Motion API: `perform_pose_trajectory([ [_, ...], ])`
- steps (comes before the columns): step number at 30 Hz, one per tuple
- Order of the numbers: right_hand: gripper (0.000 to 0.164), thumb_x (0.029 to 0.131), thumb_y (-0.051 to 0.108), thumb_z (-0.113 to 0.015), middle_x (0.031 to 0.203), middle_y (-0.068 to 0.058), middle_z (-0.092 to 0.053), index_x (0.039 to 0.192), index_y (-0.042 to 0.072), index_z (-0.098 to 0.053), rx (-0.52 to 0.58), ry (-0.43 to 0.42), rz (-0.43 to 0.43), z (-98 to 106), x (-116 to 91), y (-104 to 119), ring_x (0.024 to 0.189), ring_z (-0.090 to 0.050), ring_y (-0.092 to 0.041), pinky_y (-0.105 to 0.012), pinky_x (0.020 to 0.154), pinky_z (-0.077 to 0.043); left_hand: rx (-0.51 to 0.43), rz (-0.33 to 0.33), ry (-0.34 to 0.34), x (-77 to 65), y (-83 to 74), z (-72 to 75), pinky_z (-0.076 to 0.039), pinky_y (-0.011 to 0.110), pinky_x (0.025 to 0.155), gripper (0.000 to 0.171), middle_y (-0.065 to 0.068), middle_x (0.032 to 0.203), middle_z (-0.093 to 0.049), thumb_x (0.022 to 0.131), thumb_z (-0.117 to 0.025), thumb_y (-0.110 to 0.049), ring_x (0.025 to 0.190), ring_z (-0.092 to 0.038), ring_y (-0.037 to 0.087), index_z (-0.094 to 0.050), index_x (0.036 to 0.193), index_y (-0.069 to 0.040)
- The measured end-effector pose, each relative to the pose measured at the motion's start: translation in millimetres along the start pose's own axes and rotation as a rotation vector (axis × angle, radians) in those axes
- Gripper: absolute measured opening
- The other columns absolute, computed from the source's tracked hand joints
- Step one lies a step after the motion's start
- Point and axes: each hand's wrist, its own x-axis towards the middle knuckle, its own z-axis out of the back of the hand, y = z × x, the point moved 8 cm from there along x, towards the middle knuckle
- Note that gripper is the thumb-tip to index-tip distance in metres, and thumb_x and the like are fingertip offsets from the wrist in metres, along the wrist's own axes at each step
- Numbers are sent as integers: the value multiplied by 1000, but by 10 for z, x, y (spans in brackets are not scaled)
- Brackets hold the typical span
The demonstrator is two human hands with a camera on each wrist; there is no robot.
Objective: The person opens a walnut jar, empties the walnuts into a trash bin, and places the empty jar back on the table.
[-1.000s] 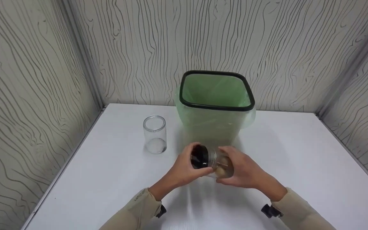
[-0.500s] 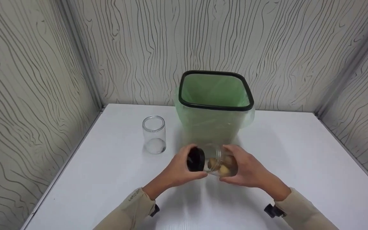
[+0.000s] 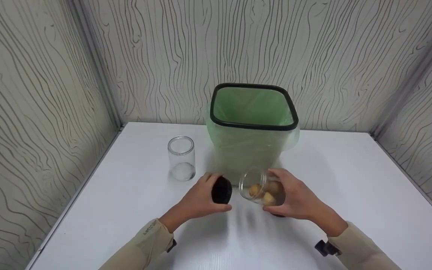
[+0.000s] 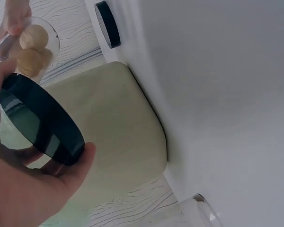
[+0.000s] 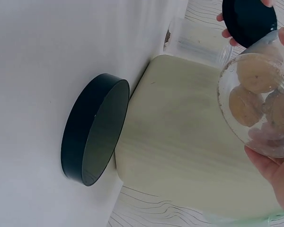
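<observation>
My left hand [image 3: 197, 200] grips a black screw lid [image 3: 222, 190] by its edge; the left wrist view shows the lid [image 4: 42, 118] between thumb and fingers. Apart from it, to the right, my right hand [image 3: 300, 197] holds a clear jar [image 3: 251, 175] tilted on its side, mouth facing left. Several round tan lumps [image 5: 255, 73], walnut-like in the left wrist view, lie inside the jar. Both hands are above the white table, in front of the bin. A second black lid [image 5: 94, 130] lies on the table, mostly hidden below my right hand in the head view.
Behind the hands stands a pale bin [image 3: 246, 159] with a green liner [image 3: 253, 105] and a black rim ring [image 3: 255, 126]. An open clear jar [image 3: 182, 163] stands upright to its left. Wood-patterned panels [image 3: 163, 56] enclose the white table [image 3: 126, 210].
The lid has come off the jar. My left hand has moved left with it, while my right hand has shifted slightly right with the jar, baring its mouth.
</observation>
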Motion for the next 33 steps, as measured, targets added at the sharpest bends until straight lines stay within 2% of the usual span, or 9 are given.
perform_pose_trajectory([
  [11, 92, 63, 43, -90, 123, -6, -58, 134, 6, -44, -10, -7, -12, 44, -14, -38, 105, -59, -12, -34, 83, -56, 210, 43, 34, -25, 258, 58, -53, 44, 90, 92, 15, 135, -50, 74, -77, -53, 111, -57, 27, -41, 147, -10],
  [18, 93, 61, 42, -91, 123, -5, -58, 134, 7, -44, -9, -4, -32, 70, -20, -49, 105, -58, -11, -32, 83, -56, 320, 42, 70, -47, 457, 44, -54, 45, 81, 86, 16, 126, -54, 73, -76, -51, 103, -57, 27, -48, 141, -7],
  [23, 94, 61, 39, -92, 122, -5, -58, 135, 7, -44, -8, -1, -47, 83, -21, -69, 102, -57, -9, -29, 79, -56, 346, 89, 100, -75, 617, 54, -54, 47, 81, 82, 17, 124, -55, 73, -76, -48, 103, -55, 29, -49, 138, -7],
  [33, 94, 57, 33, -94, 120, -6, -60, 133, 4, -46, -16, -30, -9, 106, -31, -71, 102, -60, -10, -29, 78, -56, 407, 157, 108, -160, 892, 135, -53, 49, 80, 78, 16, 115, -56, 71, -80, -46, 101, -55, 30, -53, 133, -6],
])
